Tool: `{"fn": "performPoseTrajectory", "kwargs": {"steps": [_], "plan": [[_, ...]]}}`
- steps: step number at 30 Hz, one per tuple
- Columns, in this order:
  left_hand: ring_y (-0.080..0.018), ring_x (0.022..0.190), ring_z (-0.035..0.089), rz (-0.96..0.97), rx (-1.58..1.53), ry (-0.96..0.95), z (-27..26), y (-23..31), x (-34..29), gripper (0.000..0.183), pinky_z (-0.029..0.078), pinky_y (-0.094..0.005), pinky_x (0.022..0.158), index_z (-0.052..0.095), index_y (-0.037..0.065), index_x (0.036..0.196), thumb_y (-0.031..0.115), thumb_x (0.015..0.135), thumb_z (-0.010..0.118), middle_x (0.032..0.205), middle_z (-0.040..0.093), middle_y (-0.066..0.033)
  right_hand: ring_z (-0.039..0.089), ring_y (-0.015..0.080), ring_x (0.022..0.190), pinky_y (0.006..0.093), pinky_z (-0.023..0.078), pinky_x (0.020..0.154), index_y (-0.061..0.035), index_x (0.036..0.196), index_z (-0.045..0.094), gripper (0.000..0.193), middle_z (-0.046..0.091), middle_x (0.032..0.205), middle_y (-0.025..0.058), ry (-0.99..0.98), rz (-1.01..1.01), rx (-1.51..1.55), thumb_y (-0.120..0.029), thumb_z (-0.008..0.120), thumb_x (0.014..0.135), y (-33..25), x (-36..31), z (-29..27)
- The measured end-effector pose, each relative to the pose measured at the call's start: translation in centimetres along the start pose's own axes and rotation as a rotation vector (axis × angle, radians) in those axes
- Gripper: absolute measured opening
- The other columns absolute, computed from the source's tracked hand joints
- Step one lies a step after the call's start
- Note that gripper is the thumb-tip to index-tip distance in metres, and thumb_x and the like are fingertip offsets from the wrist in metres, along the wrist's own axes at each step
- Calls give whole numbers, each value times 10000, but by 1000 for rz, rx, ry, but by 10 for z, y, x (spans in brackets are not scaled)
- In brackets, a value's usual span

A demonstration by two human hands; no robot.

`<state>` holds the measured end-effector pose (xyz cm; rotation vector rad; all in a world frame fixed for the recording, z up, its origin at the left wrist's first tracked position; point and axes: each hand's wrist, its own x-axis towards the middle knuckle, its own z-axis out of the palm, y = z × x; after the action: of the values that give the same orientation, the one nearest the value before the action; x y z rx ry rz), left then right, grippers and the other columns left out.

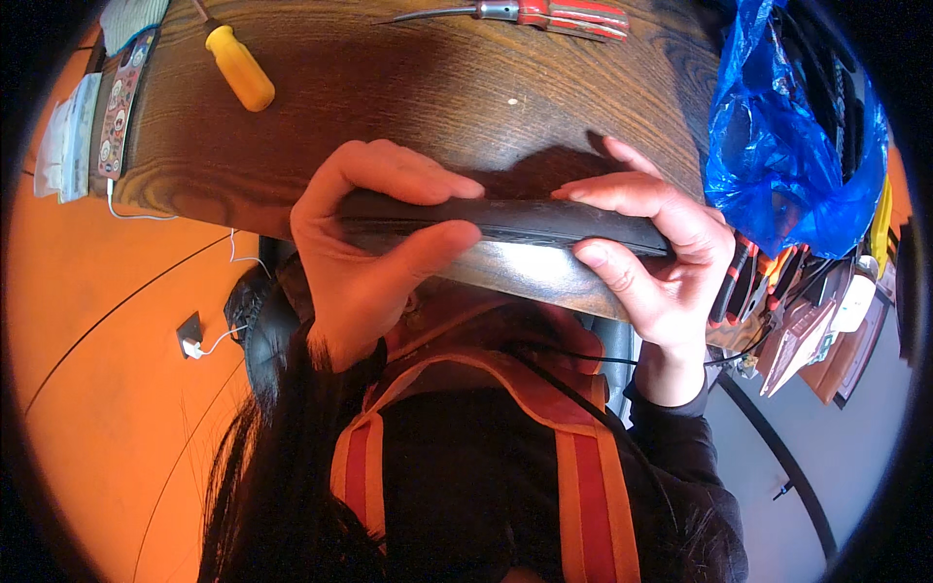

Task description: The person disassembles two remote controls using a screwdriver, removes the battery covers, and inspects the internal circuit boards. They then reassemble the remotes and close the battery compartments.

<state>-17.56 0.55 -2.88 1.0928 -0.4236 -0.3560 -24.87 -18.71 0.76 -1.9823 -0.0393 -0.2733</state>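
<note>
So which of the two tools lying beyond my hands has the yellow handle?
The yellow-handled tool, on the left, its handle end toward you. The other, the red-and-grey-handled tool, lies crosswise farther right.

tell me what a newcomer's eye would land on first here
Probably the vivid blue plastic bag at the upper right, bright beside the brown wooden table. Next, the long dark object in the centre, held by the left hand and right hand. The yellow tool handle also stands out, at the upper left.
</note>
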Motion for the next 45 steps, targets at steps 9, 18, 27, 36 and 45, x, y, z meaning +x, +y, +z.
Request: {"fn": "performPoseTrajectory", "kwargs": {"steps": [9,18,27,36,45], "plan": [[-222,816,568,17,-265,58,-3,-2,3,262,446,-317,765,491,27,857,33,696,698,844,586,-152,596,241,942,332,455,847,80,1059,551,411,602,1025,189,90,122,655,-44,699,697,0,-16,-11],[-232,834,557,35,-176,42,0,-3,1,281,457,-339,772,488,38,849,57,686,717,839,566,-131,582,320,964,416,467,843,67,1057,506,453,584,1009,249,214,135,498,-308,603,821,-1,-18,10],[-222,853,549,9,-300,78,-1,-4,0,272,460,-336,776,476,43,865,61,709,699,850,550,-113,605,308,907,392,485,808,53,1017,525,480,604,956,224,158,134,439,-374,600,810,-2,-9,6],[-224,871,547,-31,-393,36,-5,-3,0,273,465,-362,821,468,57,866,86,723,698,860,538,-96,585,297,945,364,472,808,67,1100,482,581,580,1002,249,125,143,477,-417,600,800,-5,-13,1],[-243,939,541,-42,-423,-3,-6,-1,-1,243,452,-384,850,463,35,947,116,790,629,938,549,-134,584,145,849,256,452,749,34,1054,578,370,621,964,101,192,12,418,-221,623,789,-6,-9,1]]}}
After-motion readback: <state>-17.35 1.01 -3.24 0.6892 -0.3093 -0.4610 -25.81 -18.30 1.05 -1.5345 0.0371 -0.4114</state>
